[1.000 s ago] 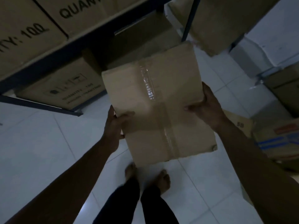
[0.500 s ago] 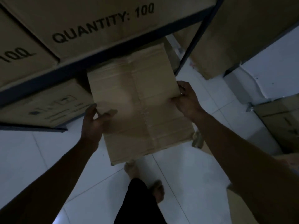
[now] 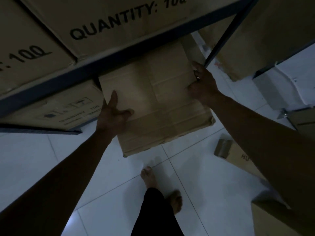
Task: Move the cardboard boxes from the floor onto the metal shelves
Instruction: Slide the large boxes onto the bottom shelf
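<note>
Below the shelf beam (image 3: pixel 119 55), the box (image 3: pixel 158 103), out over the floor (image 3: pixel 51 159) a second ago, now has its far end slid in under it, left hand (image 3: pixel 112 114) and right hand (image 3: pixel 202 82) clamped on its side edges, so placement looks nearly done.

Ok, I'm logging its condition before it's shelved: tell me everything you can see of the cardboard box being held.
The cardboard box is plain brown corrugated board, unprinted on the face that shows, with a centre seam and faint creases across it. Its near right corner looks crushed. Its far end sits under the blue shelf beam, and its near end juts out over the tiled floor. The left hand grips its left edge, thumb on top; the right hand grips its right edge.
</note>
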